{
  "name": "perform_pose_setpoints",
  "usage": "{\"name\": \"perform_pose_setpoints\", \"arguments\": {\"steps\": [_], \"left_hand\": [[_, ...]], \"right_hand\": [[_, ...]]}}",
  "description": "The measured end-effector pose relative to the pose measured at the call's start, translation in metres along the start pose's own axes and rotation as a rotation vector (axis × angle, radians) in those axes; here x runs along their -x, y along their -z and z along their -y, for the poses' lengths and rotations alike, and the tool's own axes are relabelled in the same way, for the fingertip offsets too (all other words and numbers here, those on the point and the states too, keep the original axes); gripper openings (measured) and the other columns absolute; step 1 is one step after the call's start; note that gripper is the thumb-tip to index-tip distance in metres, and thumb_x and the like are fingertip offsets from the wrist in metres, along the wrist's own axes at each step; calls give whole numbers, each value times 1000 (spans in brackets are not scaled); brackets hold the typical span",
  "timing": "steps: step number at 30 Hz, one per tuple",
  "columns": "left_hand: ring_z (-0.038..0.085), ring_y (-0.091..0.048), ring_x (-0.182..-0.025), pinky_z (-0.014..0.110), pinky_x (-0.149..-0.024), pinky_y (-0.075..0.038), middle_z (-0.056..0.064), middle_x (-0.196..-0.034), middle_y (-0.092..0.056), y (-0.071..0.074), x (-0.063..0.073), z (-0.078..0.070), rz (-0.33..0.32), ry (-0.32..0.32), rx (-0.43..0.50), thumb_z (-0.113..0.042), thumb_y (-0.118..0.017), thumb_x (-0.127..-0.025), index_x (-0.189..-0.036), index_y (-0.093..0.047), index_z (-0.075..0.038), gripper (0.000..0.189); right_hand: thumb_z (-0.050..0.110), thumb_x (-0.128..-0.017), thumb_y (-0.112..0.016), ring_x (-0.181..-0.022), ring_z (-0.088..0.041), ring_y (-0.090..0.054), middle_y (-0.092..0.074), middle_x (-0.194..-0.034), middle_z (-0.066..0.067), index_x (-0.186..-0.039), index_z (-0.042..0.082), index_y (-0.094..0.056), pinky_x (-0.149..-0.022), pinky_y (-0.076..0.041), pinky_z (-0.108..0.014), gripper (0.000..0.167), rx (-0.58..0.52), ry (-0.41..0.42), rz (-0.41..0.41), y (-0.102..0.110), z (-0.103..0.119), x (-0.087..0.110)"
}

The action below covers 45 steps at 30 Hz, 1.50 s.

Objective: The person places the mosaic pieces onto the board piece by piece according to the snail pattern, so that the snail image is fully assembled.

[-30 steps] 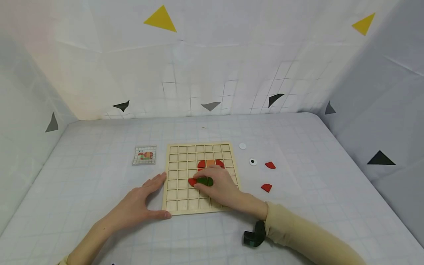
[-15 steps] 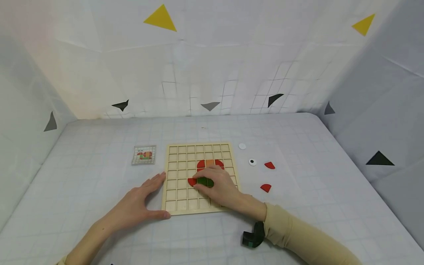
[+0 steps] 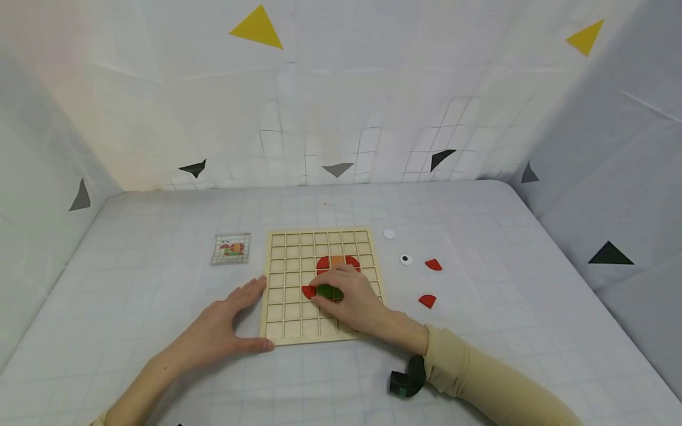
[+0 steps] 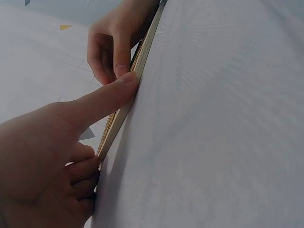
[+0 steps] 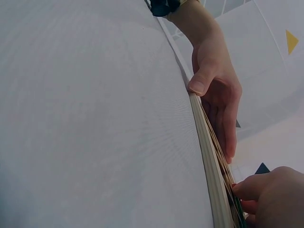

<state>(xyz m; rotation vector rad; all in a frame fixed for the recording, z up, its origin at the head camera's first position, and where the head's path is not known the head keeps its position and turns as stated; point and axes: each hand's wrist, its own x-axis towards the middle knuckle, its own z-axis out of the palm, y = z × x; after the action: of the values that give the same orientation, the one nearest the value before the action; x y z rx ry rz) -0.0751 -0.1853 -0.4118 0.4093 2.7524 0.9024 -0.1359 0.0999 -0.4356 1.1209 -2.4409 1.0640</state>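
A pale wooden grid board (image 3: 282, 312) lies on the table in the head view. My left hand (image 3: 218, 328) braces it, with the thumb at the front left corner and the straight fingers against the left edge. My right hand (image 3: 354, 300) reaches over the board and pinches a red quarter-circle piece (image 3: 307, 292) between thumb and forefinger, low in a cell. Green pieces (image 3: 329, 291) sit just right of it, partly under the hand. Behind them are red pieces (image 3: 322, 264) and an orange square (image 3: 338, 260); my knuckles hide the rest.
Left of the board lies a small picture card (image 3: 231, 249) with a coloured figure on a grid. To the right are a white disc (image 3: 389, 235), an eye disc (image 3: 406, 260) and two loose red quarter-circles (image 3: 434, 265). A black device (image 3: 409, 378) is by my right wrist.
My right hand stays over the same cells, with the fingers barely shifting at the red piece. My left hand keeps its place on the board's edge.
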Motion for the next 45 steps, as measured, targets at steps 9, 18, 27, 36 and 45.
{"name": "perform_pose_setpoints", "arguments": {"steps": [9, 18, 27, 36, 45], "left_hand": [[35, -29, -149, 65, -114, -27, 1, -163, -31, -2, -2, -1, 7, 7, 5, -70, -80, -66, -159, -28, -28, 114], [35, -29, -150, 64, -115, -27, 0, -163, -31, 1, 0, -1, 7, 25, -8, -70, -80, -65, -159, -28, -29, 115], [35, -28, -150, 65, -114, -26, 0, -163, -31, 1, 0, -1, 4, 27, -9, -72, -79, -65, -159, -28, -30, 115], [36, -28, -150, 66, -114, -26, 0, -163, -31, 0, -2, -2, 17, 37, -14, -72, -79, -65, -159, -28, -29, 116], [36, -29, -149, 66, -114, -27, 2, -163, -31, 0, -2, -1, 9, 20, -13, -71, -79, -65, -159, -28, -28, 115]], "right_hand": [[12, -84, -80, -92, -20, -64, -76, -100, -2, -105, 9, -75, -79, -55, -38, 22, -122, -11, 40, 42, -8, -6], [13, -81, -84, -100, -13, -66, -75, -102, 2, -108, 15, -75, -91, -53, -34, 28, -176, -92, 79, 92, -40, 28], [24, -79, -86, -108, -7, -65, -74, -109, 8, -112, 21, -74, -98, -47, -20, 35, -167, -177, 154, 114, -64, 67], [32, -75, -88, -112, -9, -62, -70, -117, 8, -119, 20, -72, -96, -47, -18, 49, -206, -166, 206, 118, -74, 86], [36, -71, -90, -110, -9, -60, -69, -118, 8, -122, 21, -71, -94, -47, -19, 56, -220, -135, 242, 116, -74, 85]]}}
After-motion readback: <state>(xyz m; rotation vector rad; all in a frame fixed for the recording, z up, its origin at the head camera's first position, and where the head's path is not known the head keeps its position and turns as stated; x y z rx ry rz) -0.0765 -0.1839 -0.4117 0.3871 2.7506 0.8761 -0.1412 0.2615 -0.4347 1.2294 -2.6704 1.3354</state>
